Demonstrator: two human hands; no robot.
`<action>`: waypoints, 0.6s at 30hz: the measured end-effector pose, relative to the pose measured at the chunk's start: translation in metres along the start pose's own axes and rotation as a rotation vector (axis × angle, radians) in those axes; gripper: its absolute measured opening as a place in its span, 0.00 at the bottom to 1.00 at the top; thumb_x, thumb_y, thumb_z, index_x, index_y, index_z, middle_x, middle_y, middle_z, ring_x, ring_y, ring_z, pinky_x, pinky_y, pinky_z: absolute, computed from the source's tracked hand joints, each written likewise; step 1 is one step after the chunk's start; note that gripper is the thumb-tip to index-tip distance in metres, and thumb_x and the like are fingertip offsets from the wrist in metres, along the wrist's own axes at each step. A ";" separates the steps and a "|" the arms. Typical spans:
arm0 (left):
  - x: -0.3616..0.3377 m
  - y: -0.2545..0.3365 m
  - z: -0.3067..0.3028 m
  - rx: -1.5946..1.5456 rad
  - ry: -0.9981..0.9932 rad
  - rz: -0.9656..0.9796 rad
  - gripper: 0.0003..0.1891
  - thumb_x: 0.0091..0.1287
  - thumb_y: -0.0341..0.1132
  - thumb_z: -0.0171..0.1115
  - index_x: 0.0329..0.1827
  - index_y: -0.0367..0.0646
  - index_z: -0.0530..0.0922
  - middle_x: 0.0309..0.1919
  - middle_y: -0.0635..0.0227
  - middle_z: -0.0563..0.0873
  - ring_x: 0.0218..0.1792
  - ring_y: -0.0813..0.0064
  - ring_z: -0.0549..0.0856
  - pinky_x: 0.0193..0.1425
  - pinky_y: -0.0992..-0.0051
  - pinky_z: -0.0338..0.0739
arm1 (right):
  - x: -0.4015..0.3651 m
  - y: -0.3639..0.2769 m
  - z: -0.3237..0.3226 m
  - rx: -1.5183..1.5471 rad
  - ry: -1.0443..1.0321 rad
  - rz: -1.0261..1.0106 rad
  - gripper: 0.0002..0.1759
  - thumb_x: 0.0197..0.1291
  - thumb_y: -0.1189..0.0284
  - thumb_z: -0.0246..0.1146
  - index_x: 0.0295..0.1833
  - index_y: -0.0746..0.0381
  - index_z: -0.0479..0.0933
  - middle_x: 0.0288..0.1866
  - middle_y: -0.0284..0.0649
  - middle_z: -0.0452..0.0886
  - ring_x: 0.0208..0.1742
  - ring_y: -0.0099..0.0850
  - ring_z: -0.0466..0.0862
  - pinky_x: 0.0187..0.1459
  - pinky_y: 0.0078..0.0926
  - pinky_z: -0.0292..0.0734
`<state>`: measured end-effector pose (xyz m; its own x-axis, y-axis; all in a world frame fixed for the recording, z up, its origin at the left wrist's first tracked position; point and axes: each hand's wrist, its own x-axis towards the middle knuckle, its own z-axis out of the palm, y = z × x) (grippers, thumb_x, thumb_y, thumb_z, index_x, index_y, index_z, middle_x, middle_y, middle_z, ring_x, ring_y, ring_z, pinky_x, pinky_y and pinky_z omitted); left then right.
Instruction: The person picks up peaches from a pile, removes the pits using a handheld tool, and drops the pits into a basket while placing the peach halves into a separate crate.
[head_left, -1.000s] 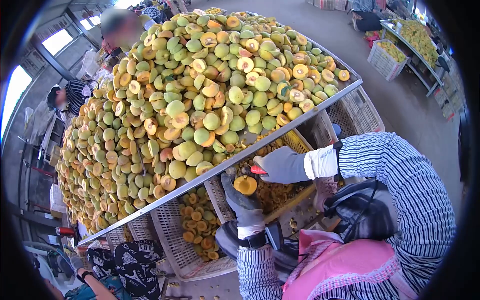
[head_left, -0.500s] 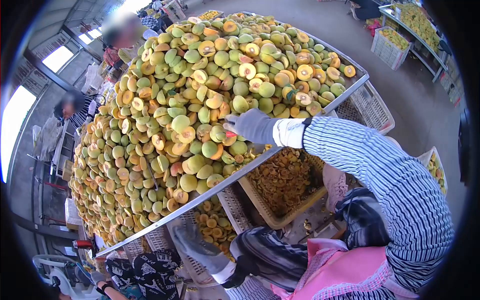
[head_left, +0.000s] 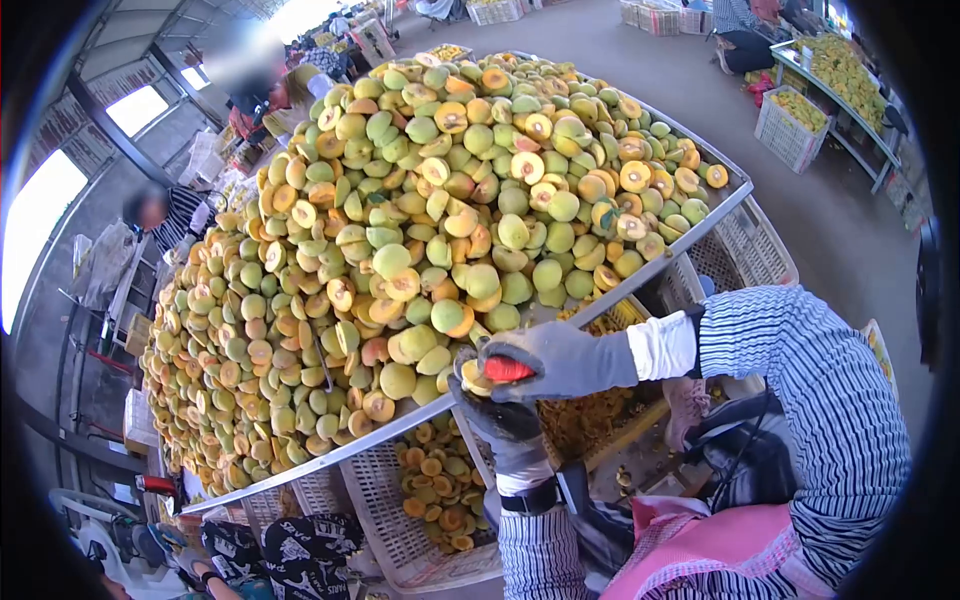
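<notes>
My gloved right hand (head_left: 575, 358) is closed round a red-handled tool (head_left: 508, 369); its working end is hidden. Just below, my gloved left hand (head_left: 503, 425) grips a peach half (head_left: 474, 379) between thumb and fingers, with the yellow cut side partly showing. The two hands meet over the table's metal front edge (head_left: 425, 411). Behind them rises a big heap of peaches (head_left: 400, 215), many of them cut into halves with yellow flesh and some with stones showing.
Below the edge stand a crate (head_left: 372, 500) of peach halves (head_left: 440, 485) and a tan crate (head_left: 640, 425) with brownish scraps (head_left: 580, 425). Another person's patterned trousers (head_left: 300, 550) show at lower left. A person in stripes (head_left: 172, 225) is beyond the heap. More crates (head_left: 790, 140) stand at upper right.
My right hand has drawn back from the heap with the red-handled tool. My left hand has come up from over the crate to meet it and now holds a peach half.
</notes>
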<state>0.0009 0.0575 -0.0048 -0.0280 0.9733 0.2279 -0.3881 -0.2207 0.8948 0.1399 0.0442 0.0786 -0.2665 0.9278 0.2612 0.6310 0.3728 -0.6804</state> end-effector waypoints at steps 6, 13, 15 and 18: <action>0.006 -0.002 -0.016 -0.681 0.108 -0.365 0.23 0.78 0.50 0.45 0.61 0.38 0.70 0.54 0.57 0.81 0.55 0.56 0.81 0.64 0.54 0.77 | -0.015 0.006 0.006 -0.162 -0.207 0.106 0.27 0.65 0.48 0.60 0.50 0.62 0.74 0.37 0.53 0.83 0.40 0.52 0.84 0.42 0.46 0.78; 0.004 -0.008 -0.019 -0.676 0.154 -0.365 0.22 0.77 0.52 0.46 0.53 0.40 0.74 0.44 0.60 0.82 0.48 0.59 0.82 0.59 0.55 0.78 | -0.017 0.003 0.021 -0.096 -0.274 0.124 0.28 0.67 0.46 0.57 0.45 0.65 0.73 0.36 0.53 0.81 0.38 0.54 0.83 0.40 0.48 0.77; 0.005 -0.002 -0.018 -0.774 0.113 -0.415 0.22 0.76 0.53 0.48 0.51 0.41 0.74 0.42 0.61 0.82 0.46 0.60 0.81 0.58 0.55 0.78 | -0.014 0.007 0.021 -0.069 -0.334 0.121 0.28 0.68 0.47 0.57 0.49 0.64 0.72 0.37 0.54 0.81 0.38 0.55 0.83 0.40 0.48 0.77; 0.003 0.011 -0.013 -0.842 0.097 -0.466 0.23 0.74 0.55 0.50 0.48 0.42 0.75 0.40 0.63 0.81 0.42 0.62 0.80 0.56 0.54 0.76 | -0.019 0.016 0.032 -0.007 -0.373 0.082 0.28 0.69 0.47 0.56 0.52 0.64 0.72 0.37 0.54 0.81 0.36 0.55 0.82 0.39 0.47 0.77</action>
<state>-0.0157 0.0592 0.0012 0.2349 0.9609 -0.1464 -0.9115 0.2701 0.3102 0.1321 0.0319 0.0408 -0.4611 0.8851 -0.0623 0.6657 0.2987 -0.6839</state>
